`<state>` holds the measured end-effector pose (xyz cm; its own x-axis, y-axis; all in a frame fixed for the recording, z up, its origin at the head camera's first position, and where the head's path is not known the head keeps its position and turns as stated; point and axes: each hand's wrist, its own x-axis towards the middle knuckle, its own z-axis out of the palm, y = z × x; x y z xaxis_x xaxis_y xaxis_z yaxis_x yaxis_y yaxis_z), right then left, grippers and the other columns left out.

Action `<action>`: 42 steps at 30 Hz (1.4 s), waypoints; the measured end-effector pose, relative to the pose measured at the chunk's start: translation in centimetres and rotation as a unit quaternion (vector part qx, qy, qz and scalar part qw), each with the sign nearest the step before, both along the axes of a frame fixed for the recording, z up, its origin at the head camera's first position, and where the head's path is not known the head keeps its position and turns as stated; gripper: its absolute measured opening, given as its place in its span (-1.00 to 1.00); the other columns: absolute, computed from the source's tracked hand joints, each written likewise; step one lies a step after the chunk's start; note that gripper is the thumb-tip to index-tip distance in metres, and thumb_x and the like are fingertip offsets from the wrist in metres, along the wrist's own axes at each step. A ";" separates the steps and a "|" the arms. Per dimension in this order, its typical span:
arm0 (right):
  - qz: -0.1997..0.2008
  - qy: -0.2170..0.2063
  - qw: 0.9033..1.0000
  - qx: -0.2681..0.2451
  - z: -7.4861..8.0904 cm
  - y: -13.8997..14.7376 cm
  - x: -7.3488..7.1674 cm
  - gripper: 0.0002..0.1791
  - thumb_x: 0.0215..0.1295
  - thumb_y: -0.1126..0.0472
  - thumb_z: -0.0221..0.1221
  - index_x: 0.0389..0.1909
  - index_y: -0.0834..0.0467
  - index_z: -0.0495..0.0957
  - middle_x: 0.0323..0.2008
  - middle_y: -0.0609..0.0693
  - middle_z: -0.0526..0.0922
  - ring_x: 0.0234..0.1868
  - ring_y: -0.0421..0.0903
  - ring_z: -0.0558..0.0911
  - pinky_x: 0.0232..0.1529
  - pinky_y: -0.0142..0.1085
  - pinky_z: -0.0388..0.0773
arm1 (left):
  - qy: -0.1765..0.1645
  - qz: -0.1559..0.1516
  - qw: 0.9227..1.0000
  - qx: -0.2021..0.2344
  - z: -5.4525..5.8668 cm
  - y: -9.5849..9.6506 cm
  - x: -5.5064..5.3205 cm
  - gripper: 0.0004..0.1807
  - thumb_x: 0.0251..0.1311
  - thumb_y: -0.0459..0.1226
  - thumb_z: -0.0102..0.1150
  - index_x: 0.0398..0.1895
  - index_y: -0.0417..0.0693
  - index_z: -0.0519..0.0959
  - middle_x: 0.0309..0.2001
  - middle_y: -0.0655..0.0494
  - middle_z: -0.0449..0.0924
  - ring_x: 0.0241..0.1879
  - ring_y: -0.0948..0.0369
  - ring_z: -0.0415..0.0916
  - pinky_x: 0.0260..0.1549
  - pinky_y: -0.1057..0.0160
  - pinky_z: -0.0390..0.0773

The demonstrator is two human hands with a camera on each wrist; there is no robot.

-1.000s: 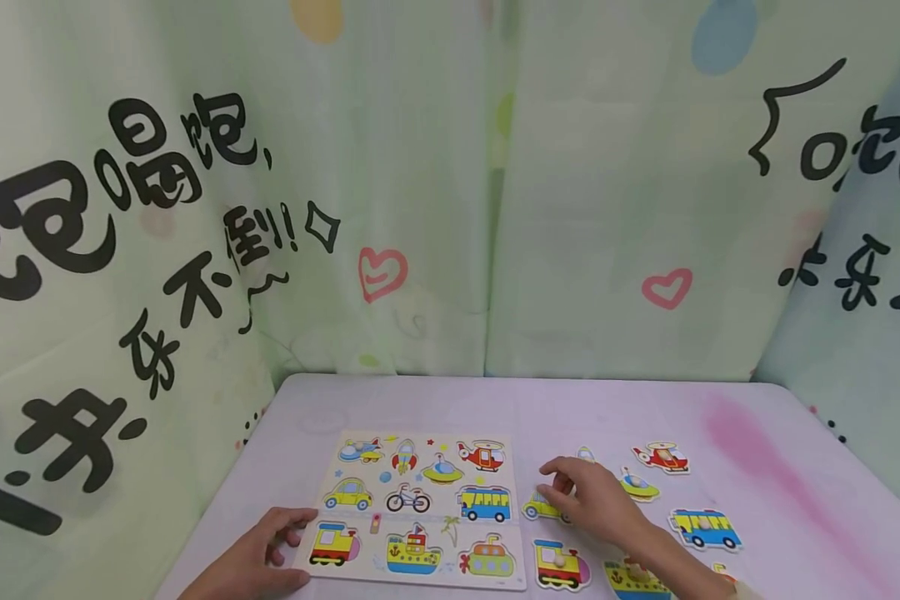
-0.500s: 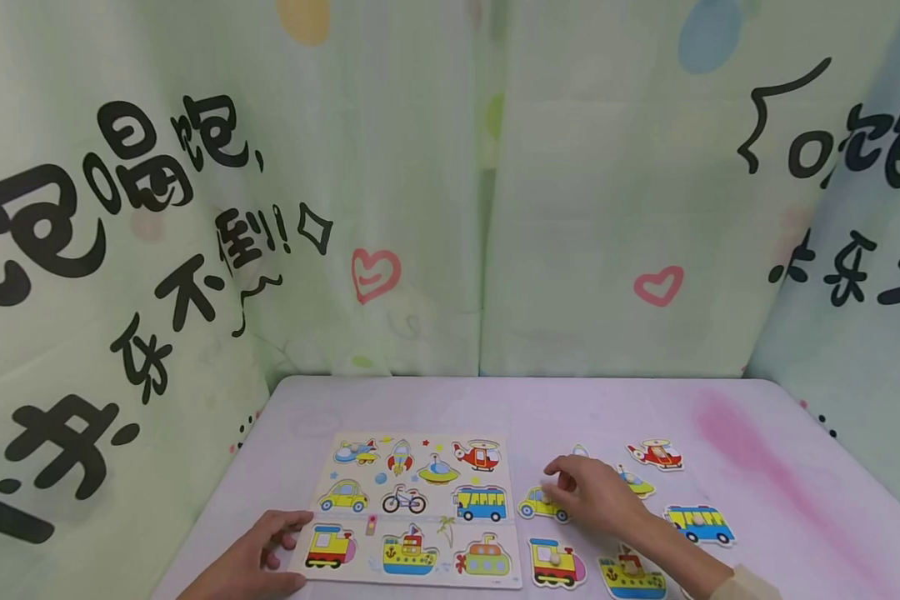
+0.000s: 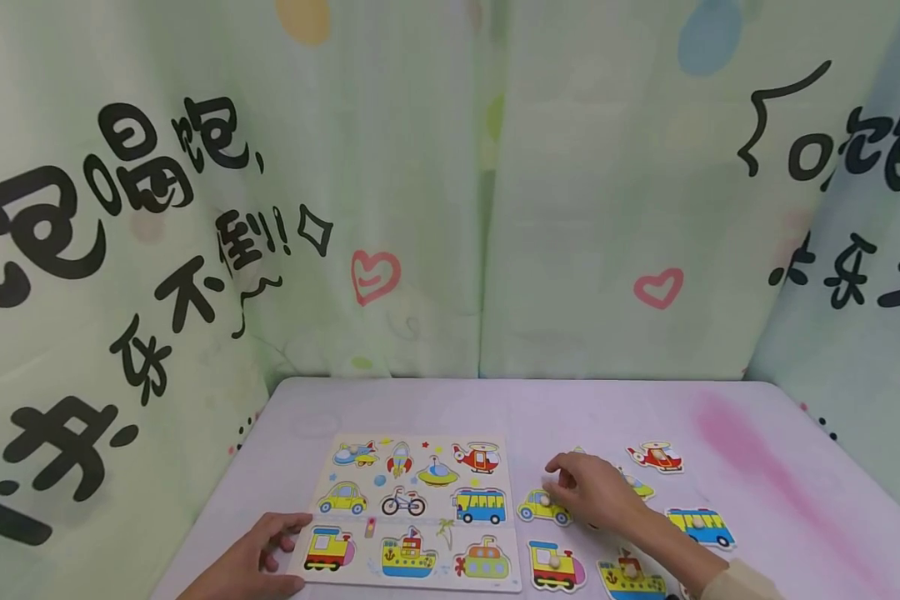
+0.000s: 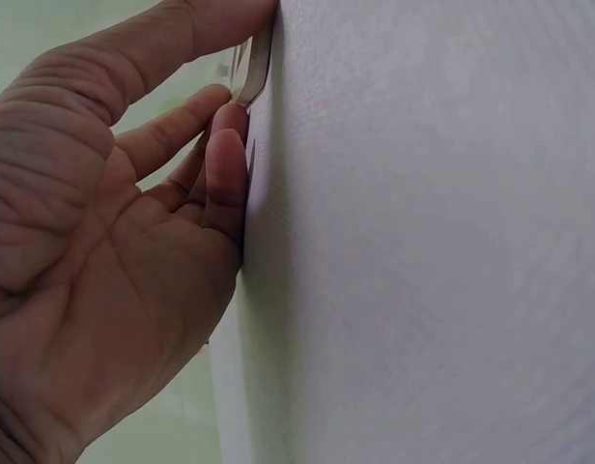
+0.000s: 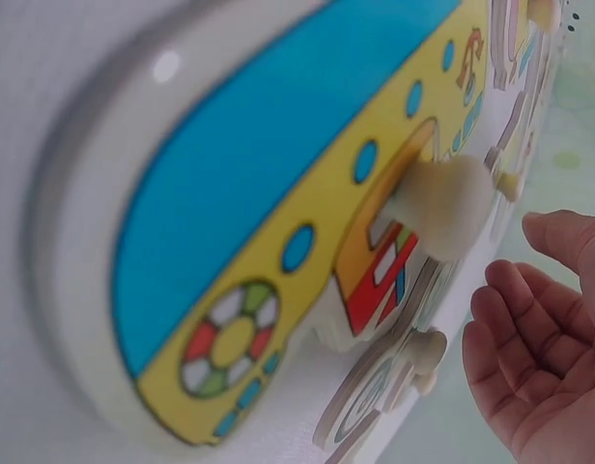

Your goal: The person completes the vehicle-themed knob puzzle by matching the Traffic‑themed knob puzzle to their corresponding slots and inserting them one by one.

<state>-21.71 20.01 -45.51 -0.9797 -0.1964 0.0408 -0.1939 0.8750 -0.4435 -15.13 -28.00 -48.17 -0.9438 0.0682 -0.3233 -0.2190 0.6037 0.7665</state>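
Board (image 3: pixel 438 493) lies gripped by left hand (image 3: pixel 253 557); loosely curled right hand (image 3: pixel 594 495) partly hides saucer piece (image 3: pixel 639 486) near bus (image 3: pixel 700 528) and helicopter (image 3: pixel 656 457).

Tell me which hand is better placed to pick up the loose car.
Right, most likely: the right hand has its fingertips beside the loose car and holds nothing visible. The left hand holds the board at its far edge, with the board between it and that car.

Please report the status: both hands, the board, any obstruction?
Left hand holding edge of board. Right hand near yellow car piece, gripping nothing visible. Board's pictures unobstructed.
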 end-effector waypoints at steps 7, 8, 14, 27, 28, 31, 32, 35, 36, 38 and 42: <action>0.004 0.008 1.000 0.004 0.3 0.8 -0.1 -0.71 0.25 0.08 0.41 -0.06 0.07 0.70 -0.48 -0.17 0.47 -0.43 -0.19 0.42 -0.38 -0.33 0.39 | 0.006 -0.010 1.000 0.000 0.0 -0.1 0.2 -0.06 -0.12 -0.16 0.64 0.42 0.06 0.40 -0.04 0.02 0.34 -0.09 0.08 0.32 -0.27 0.24 0.43; 0.004 0.010 1.000 0.008 0.3 1.0 -0.2 -0.71 0.25 0.08 0.41 -0.06 0.07 0.70 -0.48 -0.18 0.47 -0.43 -0.19 0.42 -0.37 -0.33 0.39 | 0.012 -0.017 1.000 -0.001 0.0 -0.2 0.3 -0.07 -0.10 -0.16 0.63 0.42 0.05 0.40 -0.04 0.03 0.34 -0.09 0.09 0.32 -0.28 0.26 0.42; 0.016 0.028 0.999 0.019 0.3 1.9 -0.3 -0.74 0.24 0.10 0.42 -0.10 0.09 0.70 -0.48 -0.19 0.49 -0.42 -0.20 0.42 -0.33 -0.30 0.41 | 0.031 -0.031 0.999 -0.012 0.0 -0.3 0.4 -0.11 -0.06 -0.18 0.61 0.41 0.06 0.41 -0.04 0.05 0.35 -0.10 0.11 0.31 -0.31 0.33 0.36; 0.029 0.017 0.999 0.007 0.7 3.5 -0.8 -0.74 0.28 0.11 0.39 -0.08 0.12 0.68 -0.51 -0.18 0.49 -0.49 -0.20 0.40 -0.44 -0.34 0.34 | 0.038 -0.015 0.998 -0.039 0.5 0.3 0.7 -0.13 -0.07 -0.20 0.62 0.39 0.05 0.43 -0.05 0.09 0.36 -0.09 0.13 0.32 -0.29 0.33 0.38; 0.028 0.015 0.999 0.007 0.7 3.7 -0.9 -0.73 0.27 0.11 0.39 -0.07 0.12 0.67 -0.51 -0.17 0.50 -0.49 -0.20 0.41 -0.44 -0.34 0.35 | 0.042 -0.021 0.998 -0.036 0.5 0.2 0.7 -0.13 -0.06 -0.20 0.62 0.39 0.04 0.42 -0.05 0.08 0.36 -0.10 0.13 0.32 -0.29 0.34 0.38; 0.027 0.010 1.000 0.007 0.7 4.1 -1.2 -0.69 0.27 0.12 0.40 -0.03 0.14 0.66 -0.48 -0.17 0.51 -0.48 -0.19 0.41 -0.44 -0.34 0.36 | 0.050 -0.036 0.998 -0.027 0.6 0.0 0.6 -0.13 -0.04 -0.19 0.61 0.40 0.00 0.41 -0.04 0.06 0.35 -0.10 0.12 0.32 -0.29 0.35 0.37; 0.027 0.010 1.000 0.006 0.7 4.3 -1.2 -0.69 0.26 0.12 0.40 -0.03 0.14 0.66 -0.48 -0.17 0.52 -0.48 -0.19 0.42 -0.44 -0.34 0.37 | 0.052 -0.040 0.998 -0.025 0.6 0.0 0.6 -0.13 -0.04 -0.19 0.61 0.40 -0.01 0.40 -0.04 0.06 0.35 -0.10 0.12 0.32 -0.29 0.36 0.37; 0.028 0.014 0.999 0.005 0.5 4.6 -1.5 -0.70 0.27 0.14 0.39 -0.03 0.16 0.66 -0.48 -0.17 0.52 -0.48 -0.20 0.42 -0.45 -0.33 0.37 | 0.053 -0.046 0.997 -0.021 0.7 -0.1 0.7 -0.12 -0.03 -0.18 0.60 0.40 -0.03 0.40 -0.03 0.05 0.35 -0.10 0.12 0.32 -0.28 0.36 0.38; 0.026 0.014 1.000 0.004 0.4 4.7 -1.5 -0.71 0.27 0.14 0.39 -0.04 0.15 0.66 -0.48 -0.17 0.52 -0.49 -0.20 0.43 -0.45 -0.34 0.37 | 0.053 -0.045 0.997 -0.021 0.6 -0.1 0.7 -0.12 -0.04 -0.17 0.61 0.40 -0.03 0.40 -0.03 0.05 0.35 -0.11 0.12 0.32 -0.29 0.36 0.38; 0.019 0.013 1.000 0.001 0.3 4.8 -1.7 -0.71 0.27 0.15 0.38 -0.04 0.15 0.66 -0.49 -0.16 0.52 -0.49 -0.19 0.43 -0.44 -0.33 0.37 | 0.054 -0.047 0.997 -0.023 0.5 -0.2 0.7 -0.12 -0.03 -0.17 0.60 0.40 -0.04 0.40 -0.03 0.05 0.36 -0.11 0.12 0.32 -0.28 0.36 0.38; 0.011 0.014 1.000 0.001 0.2 4.9 -1.9 -0.70 0.28 0.12 0.38 -0.02 0.15 0.67 -0.50 -0.16 0.49 -0.48 -0.18 0.42 -0.43 -0.33 0.35 | 0.051 -0.041 0.998 -0.020 0.4 -0.1 0.7 -0.12 -0.04 -0.19 0.61 0.40 -0.02 0.40 -0.03 0.06 0.36 -0.10 0.12 0.31 -0.29 0.35 0.38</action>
